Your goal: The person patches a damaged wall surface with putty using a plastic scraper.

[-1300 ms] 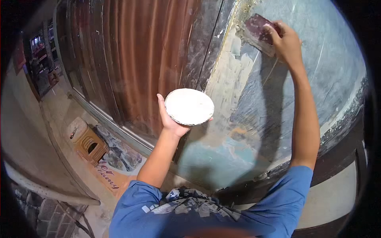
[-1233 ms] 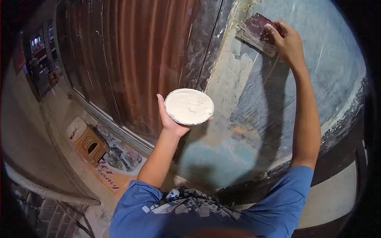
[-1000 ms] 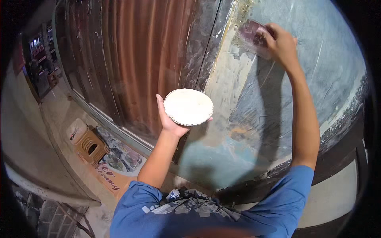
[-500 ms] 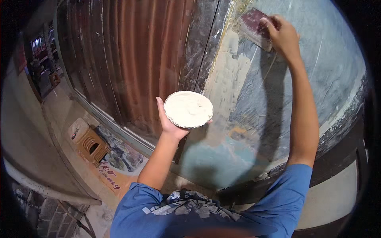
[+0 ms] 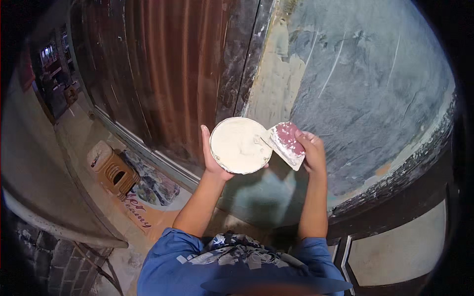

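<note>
My left hand (image 5: 216, 166) holds a round shallow container of cream-white paste (image 5: 239, 145) from below, with the thumb along its left side. My right hand (image 5: 312, 150) grips a flat putty scraper (image 5: 286, 140), maroon with a pale, paste-smeared edge. One corner of the scraper reaches the container's right rim, over the paste. Behind both hands stands a grey-blue wall (image 5: 365, 98) with a pale strip of smeared filler (image 5: 274, 81) along its left edge, beside a dark brown panelled surface (image 5: 163, 74).
A brown plastic stool (image 5: 111, 170) stands low on the left on an orange printed sheet (image 5: 153, 217). A dark open doorway (image 5: 54, 74) lies at the far upper left, a block wall (image 5: 54, 266) at the lower left. A dark-framed panel (image 5: 395, 246) sits at the lower right.
My right hand has come down from the top of the wall to the container with the scraper. My left hand and container have shifted slightly lower and rightward in view.
</note>
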`<state>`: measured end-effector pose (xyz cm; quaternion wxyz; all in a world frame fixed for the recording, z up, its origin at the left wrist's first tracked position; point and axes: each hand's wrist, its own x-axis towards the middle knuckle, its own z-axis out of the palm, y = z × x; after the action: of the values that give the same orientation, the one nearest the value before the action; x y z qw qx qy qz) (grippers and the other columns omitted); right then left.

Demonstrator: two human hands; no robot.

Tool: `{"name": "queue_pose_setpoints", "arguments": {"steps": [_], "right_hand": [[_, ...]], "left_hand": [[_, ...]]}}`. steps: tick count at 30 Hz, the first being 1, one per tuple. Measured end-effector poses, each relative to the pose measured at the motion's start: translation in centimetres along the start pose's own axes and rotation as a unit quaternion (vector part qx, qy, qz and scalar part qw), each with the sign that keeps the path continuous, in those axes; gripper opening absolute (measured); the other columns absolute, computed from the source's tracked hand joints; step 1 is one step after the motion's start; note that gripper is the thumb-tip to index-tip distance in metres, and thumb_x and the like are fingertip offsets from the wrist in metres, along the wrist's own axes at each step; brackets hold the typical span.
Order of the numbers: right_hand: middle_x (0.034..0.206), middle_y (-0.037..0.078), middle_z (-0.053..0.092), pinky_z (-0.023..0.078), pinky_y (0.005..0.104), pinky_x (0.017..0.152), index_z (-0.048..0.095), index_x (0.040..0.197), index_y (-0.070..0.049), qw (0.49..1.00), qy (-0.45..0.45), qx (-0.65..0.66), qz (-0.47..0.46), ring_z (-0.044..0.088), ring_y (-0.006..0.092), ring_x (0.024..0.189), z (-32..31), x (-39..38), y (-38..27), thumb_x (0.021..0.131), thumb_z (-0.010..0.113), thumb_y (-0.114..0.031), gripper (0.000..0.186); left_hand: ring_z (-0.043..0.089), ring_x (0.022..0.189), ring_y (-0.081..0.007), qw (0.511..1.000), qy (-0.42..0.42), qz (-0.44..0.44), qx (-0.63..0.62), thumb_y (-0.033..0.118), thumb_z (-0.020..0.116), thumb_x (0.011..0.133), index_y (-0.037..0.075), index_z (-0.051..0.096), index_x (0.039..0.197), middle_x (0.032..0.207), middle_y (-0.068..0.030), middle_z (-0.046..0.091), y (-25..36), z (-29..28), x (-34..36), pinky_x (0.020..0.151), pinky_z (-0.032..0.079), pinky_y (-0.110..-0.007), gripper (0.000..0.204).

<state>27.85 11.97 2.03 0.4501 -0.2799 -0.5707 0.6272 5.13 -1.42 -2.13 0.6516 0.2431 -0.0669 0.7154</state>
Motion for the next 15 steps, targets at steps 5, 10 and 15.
{"name": "queue_pose_setpoints", "arguments": {"steps": [5, 10, 15], "right_hand": [[0.089, 0.008, 0.071, 0.052, 0.0243, 0.066, 0.066, 0.101, 0.006, 0.999, 0.019, 0.01, 0.03, 0.066, 0.0118, 0.073, -3.4, -1.4, 3.5, 0.095, 0.066, -0.012, 0.019], [0.094, 0.011, 0.071, 0.054, 0.0256, 0.072, 0.065, 0.104, 0.007, 0.996, 0.077, -0.029, 0.028, 0.068, 0.0147, 0.079, -7.3, -3.4, 4.0, 0.094, 0.066, -0.011, 0.021], [0.095, 0.012, 0.071, 0.055, 0.027, 0.074, 0.064, 0.107, 0.008, 0.994, 0.048, 0.091, 0.038, 0.069, 0.0148, 0.08, -6.7, -5.3, 5.5, 0.093, 0.067, -0.008, 0.021]], "left_hand": [[0.055, 0.123, -0.0431, 0.996, 0.069, -0.003, 0.062, 0.085, 0.025, 0.087, 0.005, 0.045, 0.143, 0.14, -0.0221, 0.052, -2.3, -0.6, -0.7, 0.097, 0.049, -0.061, 0.1], [0.053, 0.124, -0.047, 0.999, 0.031, -0.008, 0.039, 0.086, 0.025, 0.085, 0.006, 0.042, 0.145, 0.143, -0.023, 0.048, -4.2, -1.2, -1.9, 0.094, 0.047, -0.069, 0.102], [0.054, 0.124, -0.0426, 0.993, 0.102, 0.034, 0.054, 0.084, 0.024, 0.087, 0.003, 0.043, 0.144, 0.141, -0.0218, 0.051, -6.5, -1.8, -2.7, 0.098, 0.049, -0.059, 0.101]]}}
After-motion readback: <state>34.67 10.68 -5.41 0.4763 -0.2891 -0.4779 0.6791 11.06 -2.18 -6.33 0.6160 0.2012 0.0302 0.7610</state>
